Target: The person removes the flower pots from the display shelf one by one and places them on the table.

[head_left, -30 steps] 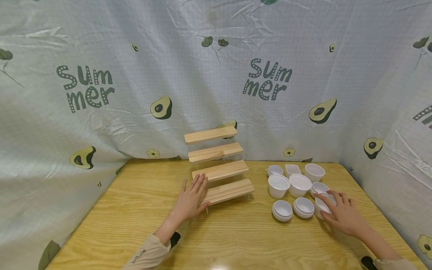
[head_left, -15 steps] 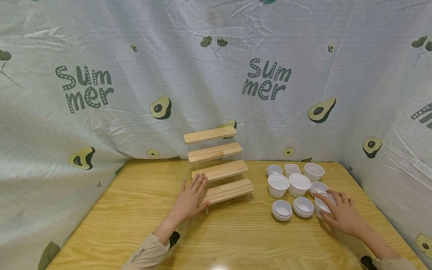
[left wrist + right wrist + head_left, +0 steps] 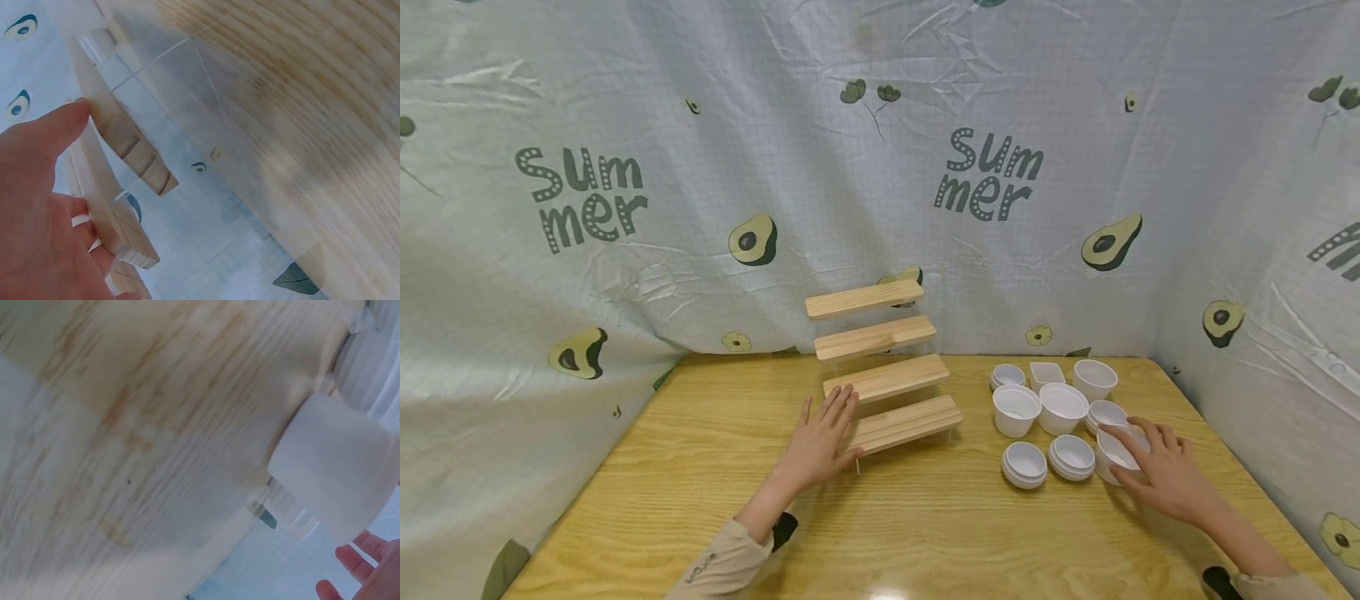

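My left hand [image 3: 820, 442] lies at the left end of a stepped wooden display rack. Its fingers stretch over the end of the second board [image 3: 887, 379] from the bottom, and the thumb is at the front corner of the lowest board [image 3: 906, 425]. In the left wrist view, the thumb is against a board's edge [image 3: 128, 144], with clear supports between boards. My right hand [image 3: 1168, 475] is at a white plastic cup [image 3: 1108, 462], index finger over its rim and thumb at its near side. The right wrist view has loosely bent fingertips [image 3: 354, 565] beside this cup's wall [image 3: 331, 462].
Several white cups [image 3: 1017, 412] and low round bowls [image 3: 1025, 467] stand in a cluster on the right of the wooden table [image 3: 925, 533]. A small square dish [image 3: 1047, 375] is at the back. A printed cloth [image 3: 820, 167] hangs behind the table and at its sides.
The head view has shifted very slightly. Both hands keep their places at the rack and the cup, and nothing is lifted.
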Demonstrator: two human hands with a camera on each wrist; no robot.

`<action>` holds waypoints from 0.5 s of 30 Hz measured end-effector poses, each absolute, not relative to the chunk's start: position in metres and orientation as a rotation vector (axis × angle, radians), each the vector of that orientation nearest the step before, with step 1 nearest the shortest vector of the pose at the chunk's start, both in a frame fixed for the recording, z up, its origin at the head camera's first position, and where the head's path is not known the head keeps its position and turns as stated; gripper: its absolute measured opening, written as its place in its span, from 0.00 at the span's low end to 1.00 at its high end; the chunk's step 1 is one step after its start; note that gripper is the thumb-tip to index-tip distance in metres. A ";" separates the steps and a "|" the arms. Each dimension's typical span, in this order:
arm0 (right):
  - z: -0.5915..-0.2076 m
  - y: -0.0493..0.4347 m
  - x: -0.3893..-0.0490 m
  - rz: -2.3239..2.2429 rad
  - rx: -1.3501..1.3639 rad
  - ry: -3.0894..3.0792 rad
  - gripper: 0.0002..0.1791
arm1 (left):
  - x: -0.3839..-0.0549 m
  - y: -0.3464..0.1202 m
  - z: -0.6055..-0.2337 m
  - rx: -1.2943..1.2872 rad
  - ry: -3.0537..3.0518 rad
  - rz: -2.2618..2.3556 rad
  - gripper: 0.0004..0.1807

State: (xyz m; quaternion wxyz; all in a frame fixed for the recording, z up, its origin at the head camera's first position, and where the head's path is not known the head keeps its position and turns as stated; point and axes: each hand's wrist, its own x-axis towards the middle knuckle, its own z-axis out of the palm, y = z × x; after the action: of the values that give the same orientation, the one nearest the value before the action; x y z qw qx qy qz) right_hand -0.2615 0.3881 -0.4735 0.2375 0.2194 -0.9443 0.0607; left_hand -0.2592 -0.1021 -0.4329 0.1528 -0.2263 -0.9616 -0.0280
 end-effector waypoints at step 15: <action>-0.459 0.357 -0.255 0.216 0.658 -2.535 0.34 | -0.256 -0.106 -0.430 -0.734 -2.725 -0.150 0.42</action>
State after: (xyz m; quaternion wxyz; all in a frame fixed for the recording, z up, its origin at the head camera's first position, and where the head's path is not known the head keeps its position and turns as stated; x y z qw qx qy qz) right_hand -0.2549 0.3566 -0.4591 0.2541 0.2421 -0.9330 0.0796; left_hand -0.2565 -0.1061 -0.4299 0.1573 -0.2565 -0.9522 -0.0525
